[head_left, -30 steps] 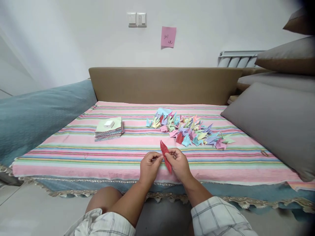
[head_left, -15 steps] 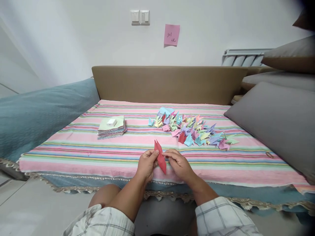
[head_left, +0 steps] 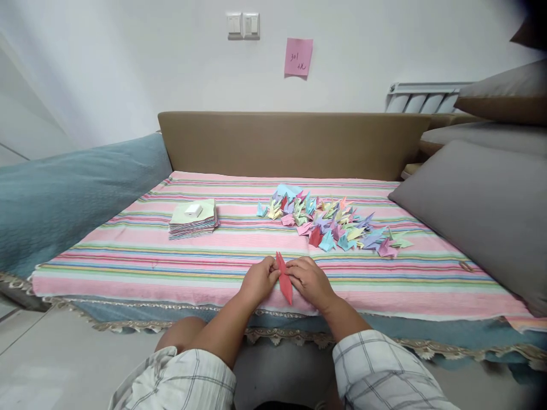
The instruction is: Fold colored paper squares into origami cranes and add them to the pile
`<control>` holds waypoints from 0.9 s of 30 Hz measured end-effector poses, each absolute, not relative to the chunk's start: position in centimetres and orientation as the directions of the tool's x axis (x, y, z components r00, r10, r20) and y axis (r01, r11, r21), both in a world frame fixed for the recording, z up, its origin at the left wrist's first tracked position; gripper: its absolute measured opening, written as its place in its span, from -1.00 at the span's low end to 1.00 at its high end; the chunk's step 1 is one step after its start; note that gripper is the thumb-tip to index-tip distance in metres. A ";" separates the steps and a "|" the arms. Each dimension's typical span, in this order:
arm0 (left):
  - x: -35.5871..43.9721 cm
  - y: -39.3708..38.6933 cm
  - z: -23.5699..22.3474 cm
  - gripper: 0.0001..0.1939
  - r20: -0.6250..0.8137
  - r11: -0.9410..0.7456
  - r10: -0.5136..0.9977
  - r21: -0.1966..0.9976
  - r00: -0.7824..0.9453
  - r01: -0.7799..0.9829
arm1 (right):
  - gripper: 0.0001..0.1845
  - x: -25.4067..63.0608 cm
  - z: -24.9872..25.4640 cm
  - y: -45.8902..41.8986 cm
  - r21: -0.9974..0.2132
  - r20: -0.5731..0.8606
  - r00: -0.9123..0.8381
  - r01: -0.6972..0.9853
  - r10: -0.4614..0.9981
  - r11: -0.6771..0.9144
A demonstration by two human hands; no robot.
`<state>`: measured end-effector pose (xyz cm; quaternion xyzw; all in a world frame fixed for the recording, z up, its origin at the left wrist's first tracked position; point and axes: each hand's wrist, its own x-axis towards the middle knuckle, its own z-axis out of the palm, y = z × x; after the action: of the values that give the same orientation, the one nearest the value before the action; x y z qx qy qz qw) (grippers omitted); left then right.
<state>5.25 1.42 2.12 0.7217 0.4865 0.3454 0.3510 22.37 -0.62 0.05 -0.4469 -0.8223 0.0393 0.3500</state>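
A red folded paper piece [head_left: 285,287], narrow and pointed with a split upper tip, is held just over the front part of the striped cover. My left hand [head_left: 260,280] pinches its left edge near the middle. From the other side, my right hand [head_left: 311,282] grips the right edge with thumb and fingers closed. Beyond my hands lies a spread of folded paper cranes [head_left: 329,222] in many colours. To the left stands a stack of paper sheets [head_left: 193,226] with a small white block [head_left: 194,210] on top.
The striped cover [head_left: 128,262] lies on a sofa seat with a brown backrest [head_left: 277,145]. Grey cushions [head_left: 478,210] are piled at the right, and a blue armrest [head_left: 81,188] is at the left. A small brown item [head_left: 466,266] lies near the cushions.
The red paper has turned more upright and shifted slightly right. My left hand has moved from its upper face to its left edge, and both hands now face each other across it.
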 end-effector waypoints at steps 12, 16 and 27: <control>3.3 1.1 2.0 -0.71 0.412 -0.753 0.652 0.250 0.637 0.609 | -0.79 23.0 0.2 -0.9 -0.400 0.474 -0.447 0.657 0.758 0.638; 3.6 1.3 1.5 -0.77 0.476 -0.781 0.602 0.184 0.641 0.596 | -0.81 23.0 0.1 -0.7 -0.405 0.468 -0.438 0.665 0.767 0.627; 3.7 2.3 0.9 -0.84 0.470 -0.770 0.637 0.367 0.611 0.521 | -0.82 22.3 -0.6 0.0 -0.513 0.477 -0.303 0.666 0.825 0.541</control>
<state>3.67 2.27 0.91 0.8923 0.3245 0.2985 0.0973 22.33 0.03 -0.59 -0.4663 -0.7996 0.1098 0.3622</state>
